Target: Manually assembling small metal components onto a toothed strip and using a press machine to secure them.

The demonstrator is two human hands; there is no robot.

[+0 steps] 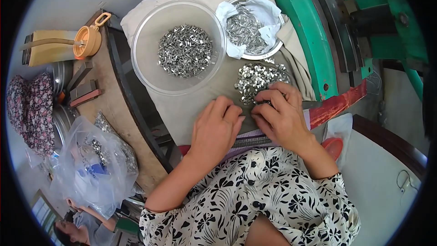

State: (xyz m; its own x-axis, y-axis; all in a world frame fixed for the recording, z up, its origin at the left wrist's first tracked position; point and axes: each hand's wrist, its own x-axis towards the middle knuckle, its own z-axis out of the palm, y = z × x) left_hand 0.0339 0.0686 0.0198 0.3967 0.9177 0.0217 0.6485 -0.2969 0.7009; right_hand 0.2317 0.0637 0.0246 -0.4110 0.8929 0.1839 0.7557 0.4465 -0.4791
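A loose pile of small, shiny, flat metal pieces point(249, 80) lies on the grey-brown cloth point(175, 109). At the pile's near right edge, my right hand point(286, 119) has its fingers curled down with the tips among the pieces; whatever they grip is hidden. My left hand point(214, 130) is just left of it, thumb and fingers drawn together, and anything between them is too small to make out. Beyond my left hand stands a round clear plastic tub point(143, 70) with many small metal parts point(185, 50) at its bottom.
Behind the pile sits a metal bowl point(261, 56) lined with white plastic, holding thin metal pins point(246, 29). A green machine point(298, 41) borders the right. On the wooden table point(132, 130) at left are a clear bag point(91, 168) and an orange lid point(88, 41). Another person point(86, 228) sits lower left.
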